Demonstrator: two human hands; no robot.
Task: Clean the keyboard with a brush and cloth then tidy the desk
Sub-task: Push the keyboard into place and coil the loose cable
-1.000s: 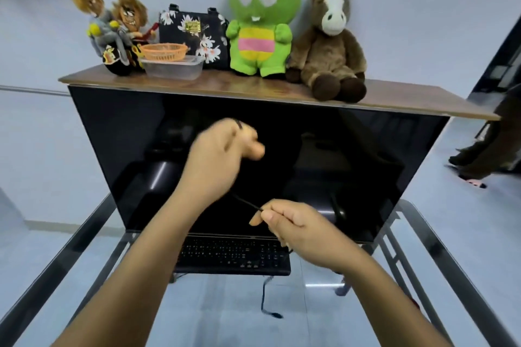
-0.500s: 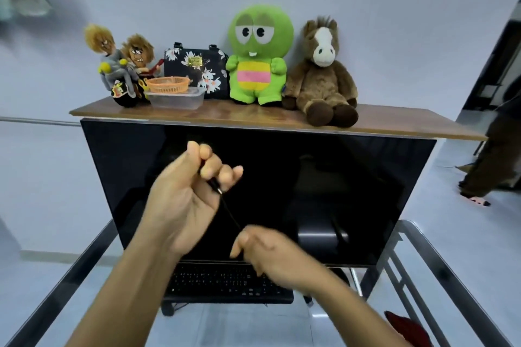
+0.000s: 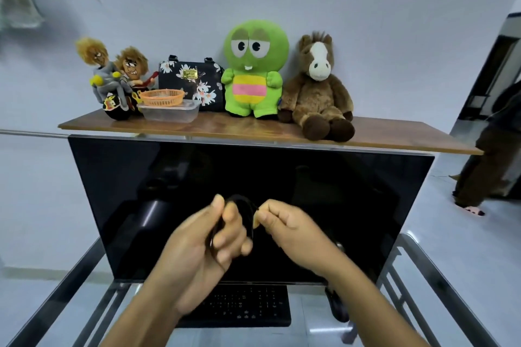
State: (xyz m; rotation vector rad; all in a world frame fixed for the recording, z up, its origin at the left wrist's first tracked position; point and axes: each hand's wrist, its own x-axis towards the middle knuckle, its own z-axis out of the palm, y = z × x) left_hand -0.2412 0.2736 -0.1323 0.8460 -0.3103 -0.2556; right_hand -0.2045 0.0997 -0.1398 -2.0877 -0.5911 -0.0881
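A thin black cable point(image 3: 244, 207) is looped around the fingers of my left hand point(image 3: 203, 245), which grips the coil in front of the dark monitor point(image 3: 338, 194). My right hand point(image 3: 287, 231) pinches the cable's free end just to the right of the loop. Below my hands a black keyboard point(image 3: 253, 307) lies flat on the glass desk point(image 3: 439, 279); my left forearm hides its left part. No brush or cloth is in view.
A dark mouse point(image 3: 337, 307) lies right of the keyboard. A wooden shelf point(image 3: 394, 138) above the monitor carries two dolls point(image 3: 118, 79), an orange basket point(image 3: 163, 97) on a clear tub point(image 3: 169, 113), a floral bag point(image 3: 194, 80), a green plush point(image 3: 253, 67) and a horse plush point(image 3: 318, 87). A person point(image 3: 490, 155) stands far right.
My hands have come together and the cable went from a stretched line to a loop on my left fingers. The view has tilted upward, showing more wall.
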